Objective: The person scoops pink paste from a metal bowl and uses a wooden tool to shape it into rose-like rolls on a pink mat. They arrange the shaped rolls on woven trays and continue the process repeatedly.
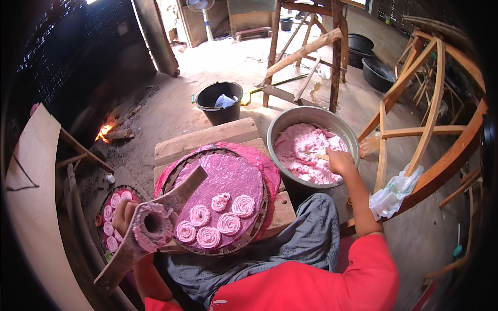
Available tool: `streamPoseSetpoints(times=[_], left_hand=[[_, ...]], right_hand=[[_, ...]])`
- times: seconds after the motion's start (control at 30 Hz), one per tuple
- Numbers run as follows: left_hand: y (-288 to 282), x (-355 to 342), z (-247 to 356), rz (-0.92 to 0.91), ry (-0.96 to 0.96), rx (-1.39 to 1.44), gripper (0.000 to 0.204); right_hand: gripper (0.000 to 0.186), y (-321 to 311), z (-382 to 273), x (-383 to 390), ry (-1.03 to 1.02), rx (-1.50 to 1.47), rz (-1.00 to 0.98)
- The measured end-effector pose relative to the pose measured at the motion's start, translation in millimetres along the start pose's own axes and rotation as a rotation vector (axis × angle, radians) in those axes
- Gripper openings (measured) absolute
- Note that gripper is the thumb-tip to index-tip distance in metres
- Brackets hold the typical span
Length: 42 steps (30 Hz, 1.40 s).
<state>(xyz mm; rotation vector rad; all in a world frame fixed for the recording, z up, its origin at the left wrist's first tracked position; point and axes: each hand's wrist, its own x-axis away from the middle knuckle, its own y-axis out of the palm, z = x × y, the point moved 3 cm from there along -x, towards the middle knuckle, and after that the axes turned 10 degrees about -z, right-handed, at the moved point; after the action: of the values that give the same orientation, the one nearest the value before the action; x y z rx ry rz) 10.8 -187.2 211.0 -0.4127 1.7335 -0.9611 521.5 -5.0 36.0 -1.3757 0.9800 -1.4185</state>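
My left hand [123, 216] is closed around a wooden press [185, 187], a long flat bar with a round hole in its middle, caked with pink dough. The press is tilted over the left edge of a round woven tray [222, 252]. A pink-purple sheet [218, 173] covers that tray, and several pink dough swirls [229, 224] lie near its front. On the right, my right hand [341, 161] grips a wooden-handled utensil [322, 156] whose tip reaches into pink dough [303, 137]. The dough fills part of a grey metal basin [350, 132].
A wooden bench [207, 136] bears the tray. Another tray of swirls [137, 197] sits at lower left. Beyond the bench stands a black bucket [218, 106]. A small fire [105, 130] burns at far left. Wooden frames [425, 130] curve along the right, with a plastic bag [395, 194] on one.
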Motion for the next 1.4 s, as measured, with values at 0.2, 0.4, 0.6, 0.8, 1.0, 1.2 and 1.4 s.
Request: streamPoseSetpoints(times=[0.2,0.4,0.6,0.8,1.0,1.2,1.4], left_hand=[[27,2,-3,-0.046,-0.012,-0.066,0.028],[18,5,2,-0.014,0.068,-0.168,0.029],[34,-6,13,-0.075,-0.019,-0.133,0.030],[74,-33,9,-0.062,0.047,0.131,0.027],[106,-42,-8,-0.088,0.037,0.105,0.020],[124,-49,-15,-0.090,0.025,0.152,0.026],[101,-45,-4,-0.068,-0.023,0.158,0.026]], right_hand=[[0.023,41,-6,-33,-0.003,-0.017,0.209],[0.026,99,-44,-87,-0.053,-0.203,0.004],[0.033,103,-53,-89,-0.073,-0.479,-0.055],[0.029,50,-43,-33,-0.117,-0.244,0.033],[0.031,-74,-34,42,-0.332,-0.383,0.080],[0.038,-150,-104,79,-0.825,-0.860,-0.313],[0.029,-192,-187,106,-0.873,0.090,0.307]])
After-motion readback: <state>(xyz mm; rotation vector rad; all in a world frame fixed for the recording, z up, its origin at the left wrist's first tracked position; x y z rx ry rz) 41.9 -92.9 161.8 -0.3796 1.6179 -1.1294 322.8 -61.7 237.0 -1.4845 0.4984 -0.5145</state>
